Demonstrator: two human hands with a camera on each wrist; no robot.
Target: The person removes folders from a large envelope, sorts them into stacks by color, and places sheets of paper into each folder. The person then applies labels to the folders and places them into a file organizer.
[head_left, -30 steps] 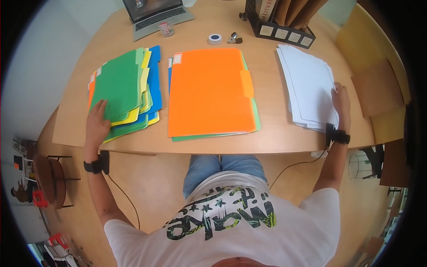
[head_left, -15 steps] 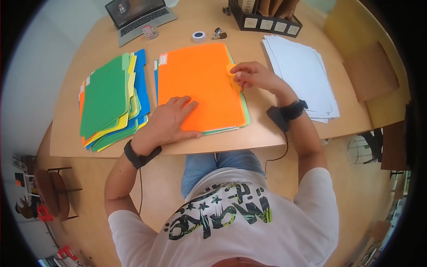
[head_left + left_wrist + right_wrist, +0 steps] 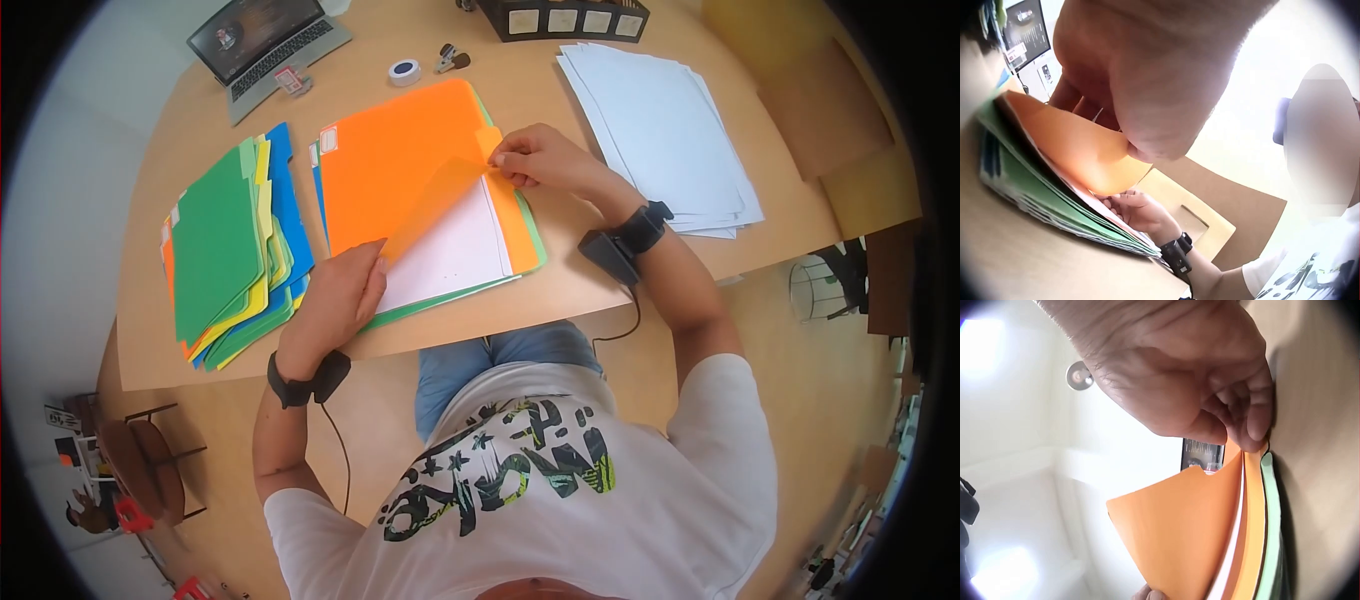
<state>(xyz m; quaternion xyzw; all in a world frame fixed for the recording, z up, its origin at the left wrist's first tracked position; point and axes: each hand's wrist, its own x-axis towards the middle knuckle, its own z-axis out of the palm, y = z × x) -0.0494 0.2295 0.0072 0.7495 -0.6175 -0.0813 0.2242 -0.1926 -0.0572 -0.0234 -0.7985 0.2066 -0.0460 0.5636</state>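
Observation:
An orange file folder (image 3: 395, 145) lies on top of the middle stack, its lower right cover corner lifted and bent back. White paper (image 3: 450, 255) shows inside it. My left hand (image 3: 340, 295) grips the cover near its lower edge, its thumb on the orange sheet in the left wrist view. At the folder's right edge, my right hand (image 3: 550, 160) pinches the area by the tab; in the right wrist view its thumb and fingertips meet at the orange edge (image 3: 1254, 487). A light green folder (image 3: 1270, 506) sticks out beneath.
Left of the middle stack is a pile of green, yellow and blue folders (image 3: 220, 245). White sheets (image 3: 655, 140) are stacked at the right. Toward the back are a laptop (image 3: 260, 45), a white tape roll (image 3: 404, 72), binder clips (image 3: 452, 60) and a black organizer (image 3: 565, 22).
Both hands have come from the side piles to the middle stack. My left hand first lay flat on the orange folder; now the cover's lower corner is raised and paper shows inside.

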